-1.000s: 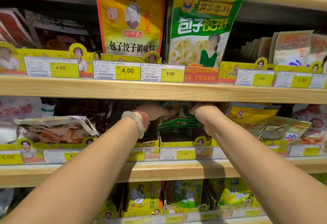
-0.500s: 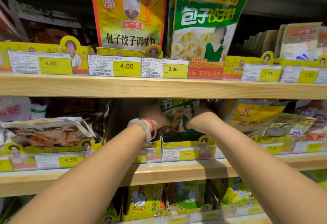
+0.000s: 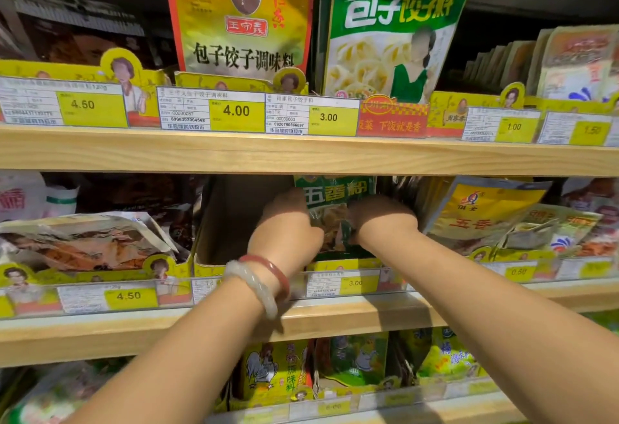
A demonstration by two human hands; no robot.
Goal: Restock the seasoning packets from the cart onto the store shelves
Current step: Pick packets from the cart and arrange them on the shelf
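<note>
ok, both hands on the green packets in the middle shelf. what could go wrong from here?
1. The green packets stand upright between the left hand and right hand; they may flop forward on release.
2. The yellow packet beside the right hand leans over and could get knocked.
3. The bracelets hang close to the price strip and might snag it.

The scene is seen from a single head-worn camera, faced straight at store shelving from close range and tilted slightly downward. The wide-angle lens is betrayed by the bowed wooden shelf edges (image 3: pixel 301 152), which are curved across the frame. Three shelf levels are taken in: the top one in the upper third, the middle shelf (image 3: pixel 335 316) at centre, the lowest along the bottom edge. Both forearms are seen entering from the lower corners and converging at mid-frame. No second view is provided.
</note>
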